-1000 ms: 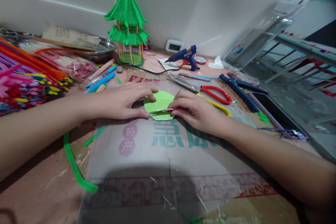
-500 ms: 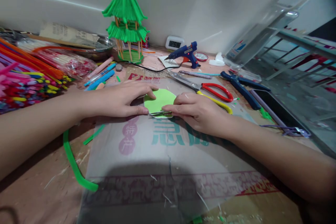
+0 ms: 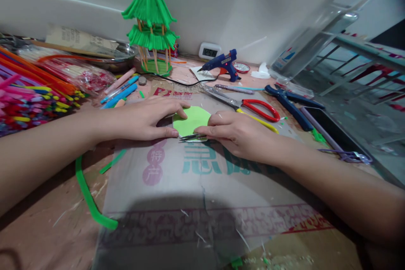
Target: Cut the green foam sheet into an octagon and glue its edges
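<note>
A light green disc (image 3: pixel 192 119) lies on the cardboard sheet in front of me. My left hand (image 3: pixel 147 119) rests at the disc's left side, its fingers spread, with the index finger on the upper edge and the thumb at the lower left edge. From the right, my right hand (image 3: pixel 234 135) pinches a pair of tweezers (image 3: pixel 189 137), whose pointed tips reach along the disc's near edge toward my left thumb. Whether the tips grip anything is too small to tell. Part of the disc is hidden under both hands.
Behind stand a green-roofed stick pagoda (image 3: pixel 151 25) and a blue glue gun (image 3: pixel 220 64) with its cord. Red-and-yellow-handled scissors (image 3: pixel 259 109), blue pliers (image 3: pixel 289 107) and a phone (image 3: pixel 335 130) lie right. Pipe cleaners (image 3: pixel 34 97) are heaped left, a green strip (image 3: pixel 91 202) nearer.
The view has shifted very slightly. Both hands, the tweezers and the disc keep practically the same places relative to each other.
</note>
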A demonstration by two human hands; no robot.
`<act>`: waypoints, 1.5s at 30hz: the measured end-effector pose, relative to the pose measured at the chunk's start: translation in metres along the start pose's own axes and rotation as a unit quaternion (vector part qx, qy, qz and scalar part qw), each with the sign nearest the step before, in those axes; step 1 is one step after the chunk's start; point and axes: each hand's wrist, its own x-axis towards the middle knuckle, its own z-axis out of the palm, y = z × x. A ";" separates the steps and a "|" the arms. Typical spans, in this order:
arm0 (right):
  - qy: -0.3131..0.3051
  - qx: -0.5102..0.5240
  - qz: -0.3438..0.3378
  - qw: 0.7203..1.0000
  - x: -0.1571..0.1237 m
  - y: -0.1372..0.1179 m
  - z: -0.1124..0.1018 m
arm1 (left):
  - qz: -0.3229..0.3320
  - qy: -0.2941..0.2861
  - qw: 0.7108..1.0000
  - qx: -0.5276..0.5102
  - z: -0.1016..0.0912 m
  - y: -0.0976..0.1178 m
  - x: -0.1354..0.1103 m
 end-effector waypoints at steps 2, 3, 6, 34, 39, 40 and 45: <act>0.003 -0.001 -0.001 1.000 0.000 0.000 0.000 | 0.000 0.001 1.000 -0.004 0.000 0.001 0.000; 0.008 0.000 -0.001 1.000 -0.001 -0.001 0.001 | 0.001 0.002 1.000 -0.005 0.000 0.001 0.000; 0.046 0.005 0.014 0.999 -0.001 0.000 0.005 | 0.001 0.001 1.000 0.000 0.000 0.002 0.000; 0.038 0.028 0.006 0.999 -0.003 0.002 -0.001 | -0.006 -0.004 1.000 0.001 -0.002 0.003 0.000; 0.033 -0.016 -0.029 0.999 -0.004 0.001 -0.002 | 0.004 0.004 1.000 -0.009 -0.001 0.001 0.000; 0.034 -0.019 -0.035 0.999 -0.004 0.002 -0.002 | 0.005 0.003 1.000 -0.007 -0.001 0.001 0.000; 0.027 -0.022 -0.042 0.999 -0.005 0.002 -0.002 | 0.004 -0.002 1.000 0.002 -0.001 0.000 0.001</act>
